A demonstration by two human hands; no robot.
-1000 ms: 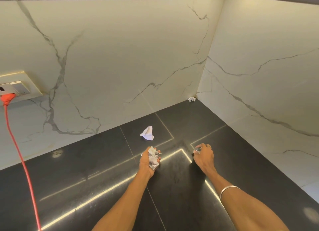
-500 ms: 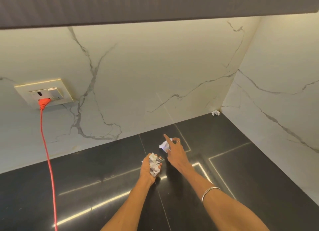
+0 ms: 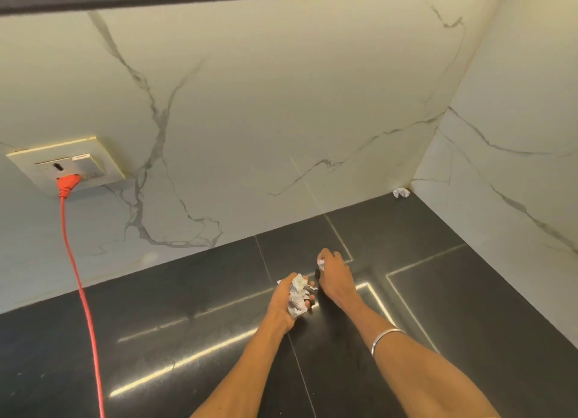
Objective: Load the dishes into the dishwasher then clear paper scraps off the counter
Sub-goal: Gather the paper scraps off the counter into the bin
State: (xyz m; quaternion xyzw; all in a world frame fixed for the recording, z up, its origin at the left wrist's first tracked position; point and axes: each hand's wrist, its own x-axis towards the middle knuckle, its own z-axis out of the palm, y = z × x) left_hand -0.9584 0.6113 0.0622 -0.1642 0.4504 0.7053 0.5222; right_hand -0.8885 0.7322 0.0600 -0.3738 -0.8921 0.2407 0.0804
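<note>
White veined marble walls meet in corner; wall socket with orange cord; glossy black counter.

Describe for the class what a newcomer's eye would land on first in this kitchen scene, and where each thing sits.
The bright orange power cord stands out first, hanging from the cream wall socket at left down across the black counter. Near the centre, the left hand grips a wad of crumpled white paper scraps, while the right hand pinches a small white scrap. One more crumpled scrap lies in the far corner.

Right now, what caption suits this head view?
Left hand grips crumpled scraps; right hand pinches another scrap.
</note>
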